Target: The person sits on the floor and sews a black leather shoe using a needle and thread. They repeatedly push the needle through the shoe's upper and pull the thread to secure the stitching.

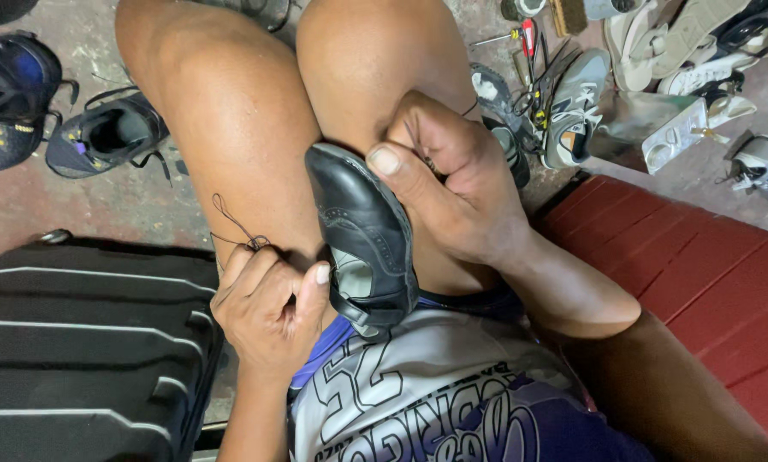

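A: Do you see any boxes, packets, signs or screens here?

B: No, I can't find one. There is no box, no packet, no sign and no screen.

A: Any stickers or tags?

B: None that I can make out.

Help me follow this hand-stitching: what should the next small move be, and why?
Probably draw the left hand outward to take up the slack: the dark thread loops loosely above its fingers, while the right hand steadies the black shoe between the knees.
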